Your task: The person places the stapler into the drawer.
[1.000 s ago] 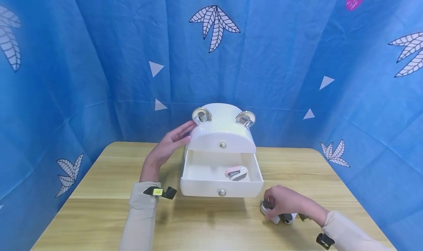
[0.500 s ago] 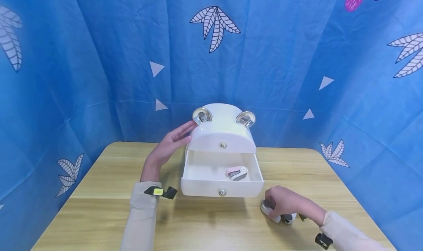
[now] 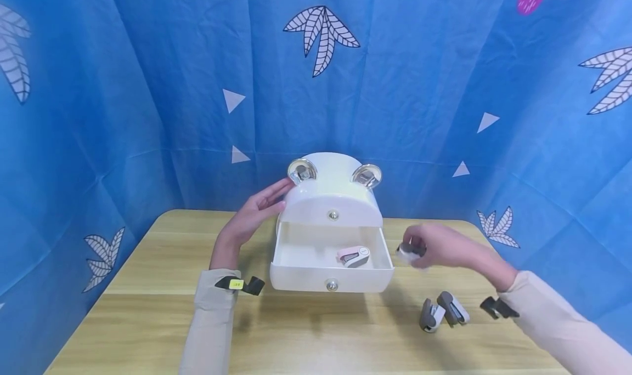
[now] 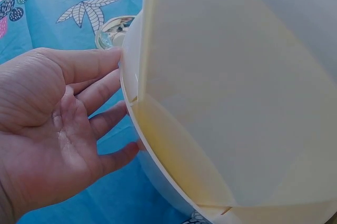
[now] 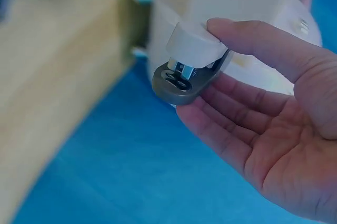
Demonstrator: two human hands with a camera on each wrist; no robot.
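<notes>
A white cabinet (image 3: pixel 329 172) with two silver ear-like discs stands mid-table, its lower drawer (image 3: pixel 301 279) pulled out. Inside the drawer, toward its right side, lies a pink and white stapler (image 3: pixel 356 257). My left hand (image 3: pixel 249 219) rests against the cabinet's left side; in the left wrist view its extended fingertips touch the curved wall. To the right of the drawer, above the table, my right hand (image 3: pixel 446 245) pinches a small white and dark grey stapler (image 5: pixel 196 46) between thumb and fingers. Its metal mouth shows in the right wrist view.
Two more grey and white staplers, one (image 3: pixel 432 316) beside the other (image 3: pixel 452 308), lie on the wooden table (image 3: pixel 173 314) at the front right. A blue patterned curtain (image 3: pixel 415 90) encloses the back and sides. The upper drawer knob (image 3: pixel 333 215) sits above the pulled-out drawer.
My right hand has lifted the stapler off the table and carried it up and back, beside the drawer. Both remaining staplers are now uncovered. My left hand stays in place.
</notes>
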